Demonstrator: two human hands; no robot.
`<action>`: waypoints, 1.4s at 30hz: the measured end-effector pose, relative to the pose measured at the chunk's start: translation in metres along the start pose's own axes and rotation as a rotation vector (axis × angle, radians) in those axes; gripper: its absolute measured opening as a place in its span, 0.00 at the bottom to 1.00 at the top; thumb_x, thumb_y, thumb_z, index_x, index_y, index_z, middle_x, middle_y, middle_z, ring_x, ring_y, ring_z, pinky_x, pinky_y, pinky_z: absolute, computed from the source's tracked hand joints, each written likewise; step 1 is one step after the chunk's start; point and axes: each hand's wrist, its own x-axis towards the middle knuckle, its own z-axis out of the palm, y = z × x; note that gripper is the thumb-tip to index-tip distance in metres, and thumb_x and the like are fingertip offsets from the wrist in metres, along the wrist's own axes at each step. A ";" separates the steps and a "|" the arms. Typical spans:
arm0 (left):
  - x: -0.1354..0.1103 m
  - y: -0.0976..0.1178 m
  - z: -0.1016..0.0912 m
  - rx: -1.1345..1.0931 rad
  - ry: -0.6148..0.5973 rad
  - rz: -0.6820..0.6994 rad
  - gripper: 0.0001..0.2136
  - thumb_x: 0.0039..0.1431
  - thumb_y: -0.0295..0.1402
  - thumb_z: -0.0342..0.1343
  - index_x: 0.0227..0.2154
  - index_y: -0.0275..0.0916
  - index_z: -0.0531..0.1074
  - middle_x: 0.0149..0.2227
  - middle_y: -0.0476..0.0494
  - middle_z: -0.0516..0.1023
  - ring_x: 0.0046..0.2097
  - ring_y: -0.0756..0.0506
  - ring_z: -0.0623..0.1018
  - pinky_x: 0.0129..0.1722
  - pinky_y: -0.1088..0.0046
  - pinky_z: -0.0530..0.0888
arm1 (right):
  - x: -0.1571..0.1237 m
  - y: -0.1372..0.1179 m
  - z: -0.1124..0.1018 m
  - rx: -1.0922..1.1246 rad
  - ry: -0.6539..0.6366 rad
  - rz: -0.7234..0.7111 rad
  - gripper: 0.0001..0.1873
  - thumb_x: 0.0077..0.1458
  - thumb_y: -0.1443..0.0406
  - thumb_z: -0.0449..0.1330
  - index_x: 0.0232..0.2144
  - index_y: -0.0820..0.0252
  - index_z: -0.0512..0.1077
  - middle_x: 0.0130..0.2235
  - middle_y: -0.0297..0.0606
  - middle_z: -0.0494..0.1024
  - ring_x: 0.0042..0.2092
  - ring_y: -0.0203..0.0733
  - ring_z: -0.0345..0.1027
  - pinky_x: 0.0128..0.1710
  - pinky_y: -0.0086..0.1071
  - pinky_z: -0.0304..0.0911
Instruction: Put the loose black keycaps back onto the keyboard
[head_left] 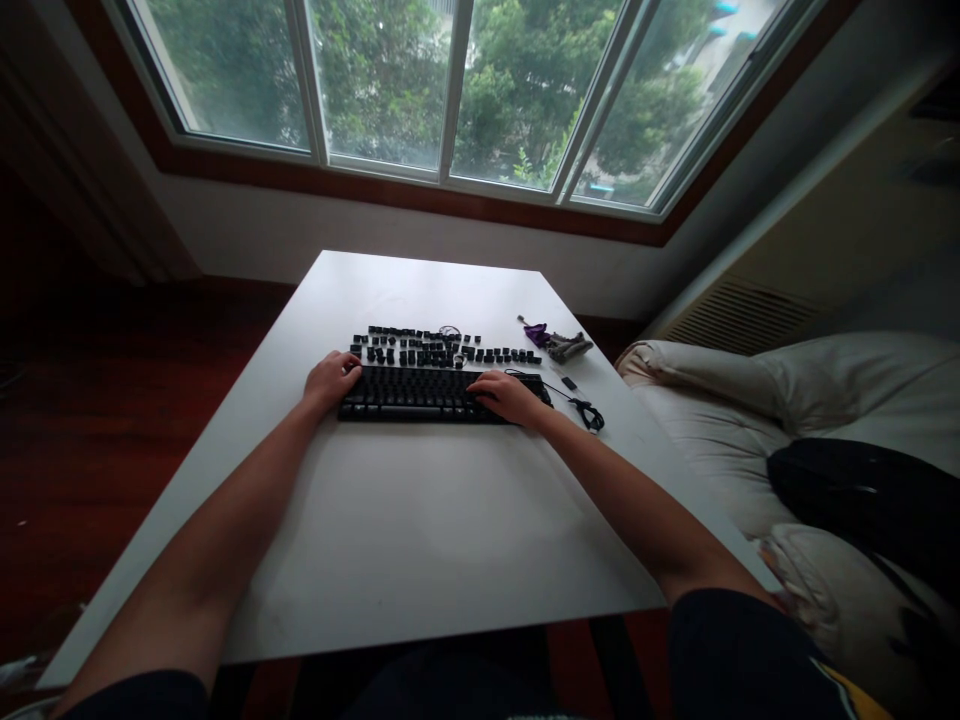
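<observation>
A black keyboard (409, 395) lies lengthwise on the white table in front of me. My left hand (330, 382) is at its upper left corner, fingers bent around the edge. Over the right part of the keys, my right hand (510, 395) rests with thumb and fingertips drawn together; anything between them is too small to make out. Just beyond the keyboard, many loose black keycaps (420, 345) lie in uneven rows. Thin ring-shaped wire pieces (450, 331) are among them.
On the white table (450, 520), a coiled black cable (589, 414) and a small dark piece (569, 383) lie to the right. Behind them are a purple cloth (535, 335) and a grey bundle (568, 347). A pale sofa (697, 410) with a black bag (862, 490) stands along the right.
</observation>
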 end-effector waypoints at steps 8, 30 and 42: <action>0.000 -0.001 0.002 0.005 0.000 0.005 0.13 0.61 0.42 0.52 0.42 0.45 0.77 0.42 0.45 0.75 0.41 0.44 0.76 0.41 0.68 0.71 | 0.002 0.002 0.001 0.136 -0.029 0.095 0.12 0.58 0.68 0.60 0.44 0.57 0.78 0.41 0.41 0.75 0.41 0.42 0.70 0.43 0.35 0.66; -0.002 0.007 -0.002 0.016 -0.013 -0.009 0.12 0.62 0.41 0.52 0.42 0.45 0.77 0.43 0.45 0.75 0.42 0.44 0.76 0.43 0.68 0.71 | 0.030 -0.028 0.013 1.006 0.248 0.462 0.18 0.58 0.55 0.51 0.22 0.54 0.51 0.22 0.29 0.56 0.23 0.35 0.49 0.24 0.31 0.53; -0.004 0.008 -0.002 0.012 -0.010 -0.006 0.12 0.62 0.41 0.52 0.42 0.45 0.77 0.43 0.45 0.76 0.41 0.44 0.76 0.43 0.68 0.71 | 0.042 -0.001 0.013 0.493 0.243 0.413 0.16 0.60 0.54 0.55 0.25 0.57 0.66 0.24 0.30 0.67 0.27 0.35 0.58 0.29 0.30 0.56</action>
